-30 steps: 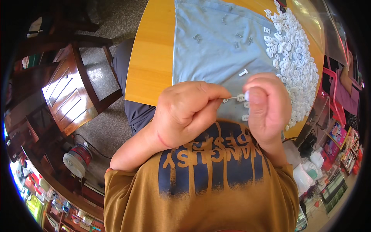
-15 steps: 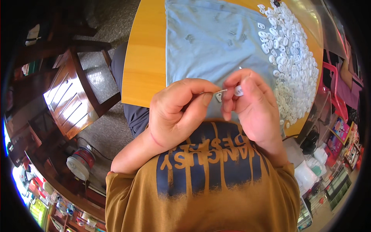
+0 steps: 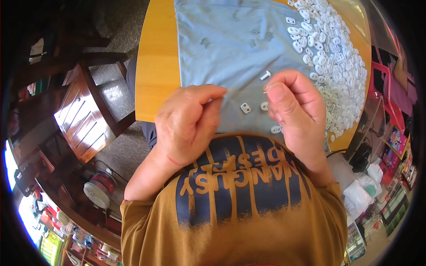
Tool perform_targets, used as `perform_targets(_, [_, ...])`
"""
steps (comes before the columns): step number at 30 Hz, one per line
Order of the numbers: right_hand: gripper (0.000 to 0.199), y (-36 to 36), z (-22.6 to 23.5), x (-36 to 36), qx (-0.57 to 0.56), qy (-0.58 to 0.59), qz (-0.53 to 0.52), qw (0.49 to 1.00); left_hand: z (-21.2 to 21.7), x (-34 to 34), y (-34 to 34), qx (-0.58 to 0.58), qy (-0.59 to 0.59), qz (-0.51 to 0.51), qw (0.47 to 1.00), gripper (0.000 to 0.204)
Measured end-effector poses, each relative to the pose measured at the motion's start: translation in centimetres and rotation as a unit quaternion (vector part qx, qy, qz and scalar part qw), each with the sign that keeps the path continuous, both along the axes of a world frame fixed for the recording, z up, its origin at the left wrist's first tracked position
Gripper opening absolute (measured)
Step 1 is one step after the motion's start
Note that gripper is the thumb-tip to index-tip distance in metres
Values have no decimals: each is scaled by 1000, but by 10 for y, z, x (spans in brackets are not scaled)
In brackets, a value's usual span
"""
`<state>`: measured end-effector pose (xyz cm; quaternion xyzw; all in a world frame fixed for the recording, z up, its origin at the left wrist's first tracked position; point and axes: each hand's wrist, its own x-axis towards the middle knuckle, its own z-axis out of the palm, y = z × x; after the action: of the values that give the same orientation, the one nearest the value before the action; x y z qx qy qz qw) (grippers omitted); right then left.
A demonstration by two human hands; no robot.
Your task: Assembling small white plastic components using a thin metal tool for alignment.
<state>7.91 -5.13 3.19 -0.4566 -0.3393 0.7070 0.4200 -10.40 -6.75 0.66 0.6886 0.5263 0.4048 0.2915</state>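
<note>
White plastic pieces are lying heaped on the blue cloth over the surface; right hand and left hand are each pinching fingertips together, contents indiscernible.

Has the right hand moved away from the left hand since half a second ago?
Yes. The right hand has pulled rightward from the left hand, exposing grey cloth with small white pieces between them.

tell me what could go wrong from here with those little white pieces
1. The right hand pinches something tiny and thin at its fingertips, held above the blue cloth; a slip could drop it among the loose pieces below, where it may be hard to spot.
2. The white pile spreads close to the table edge on the right; a nudge or tug on the cloth might send pieces to the floor.
</note>
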Motion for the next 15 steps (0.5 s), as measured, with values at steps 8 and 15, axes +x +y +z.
perform_targets(8, [18, -6, 1, 11, -38, 20, -17, 999, -37, -17, 0, 82, 248, 26, 965, 23])
perform_targets(15, [21, -12, 0, 11, -44, 83, -33, 995, -24, -11, -6, 101, 261, 22, 960, 34])
